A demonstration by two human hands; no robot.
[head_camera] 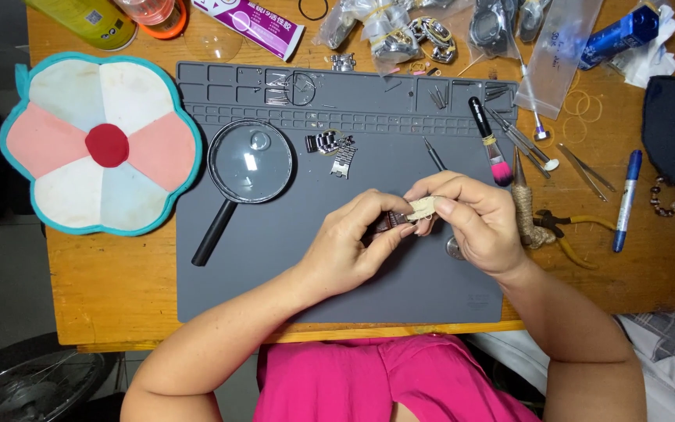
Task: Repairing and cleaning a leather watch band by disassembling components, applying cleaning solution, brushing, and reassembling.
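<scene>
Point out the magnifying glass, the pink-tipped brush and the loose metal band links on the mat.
magnifying glass point(250, 161), head view, middle of the lens.
pink-tipped brush point(501, 172), head view, on the pink bristles.
loose metal band links point(343, 155), head view, on the right-hand piece.

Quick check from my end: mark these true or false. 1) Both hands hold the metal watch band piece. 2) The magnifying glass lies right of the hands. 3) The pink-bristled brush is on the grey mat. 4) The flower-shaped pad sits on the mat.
1) True: the left hand and right hand pinch the metal watch band piece.
2) False: the magnifying glass lies left of them.
3) True: the pink-bristled brush rests on the grey mat.
4) False: the flower-shaped pad sits left of the mat.
</scene>
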